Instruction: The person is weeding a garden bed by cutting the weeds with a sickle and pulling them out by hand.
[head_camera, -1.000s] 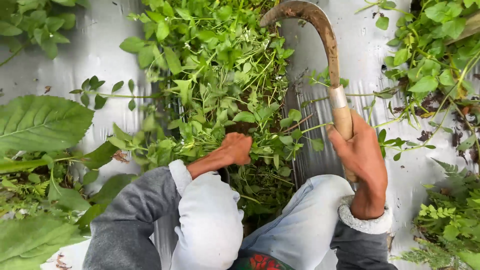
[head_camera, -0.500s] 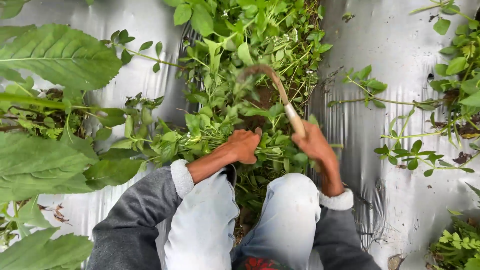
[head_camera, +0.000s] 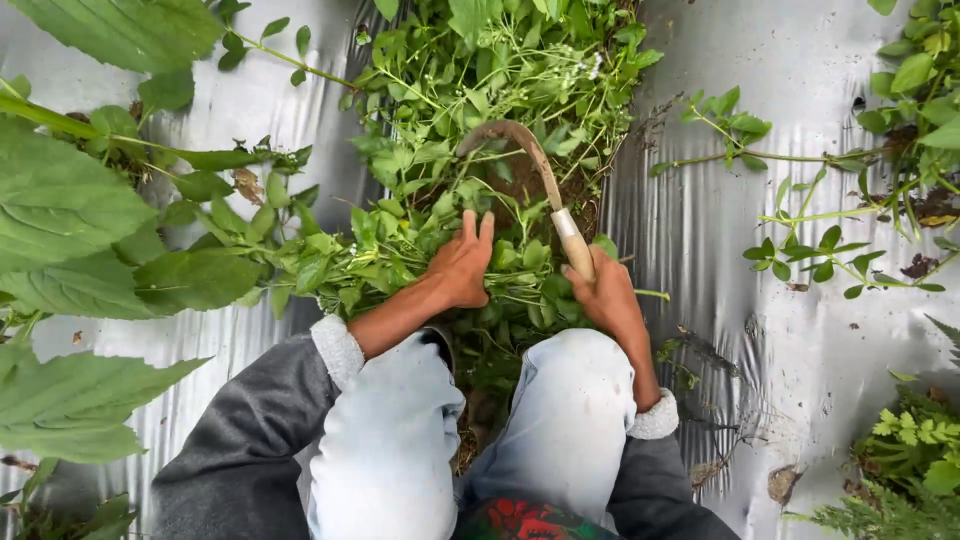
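Note:
I crouch over a strip of green weeds (head_camera: 480, 90) growing between two silvery plastic sheets. My right hand (head_camera: 605, 295) grips the pale wooden handle of a rusty curved sickle (head_camera: 530, 160), whose blade arcs left and down into the stems. My left hand (head_camera: 460, 265) lies flat on a clump of leafy weeds just left of the blade, fingers spread and pressing down. Brown soil (head_camera: 525, 185) shows under the blade's curve. My knees in light blue trousers (head_camera: 560, 410) sit below both hands.
Silver plastic mulch (head_camera: 760, 260) covers the ground on both sides. Big broad leaves (head_camera: 70, 210) crowd the left edge. Thin leafy stems (head_camera: 790, 155) trail over the right sheet, and low plants (head_camera: 910, 450) grow at the bottom right corner.
The sickle came down from a raised position at the upper right into the weeds. My right hand dropped with it. My left hand went from clutching the clump to lying flat on it.

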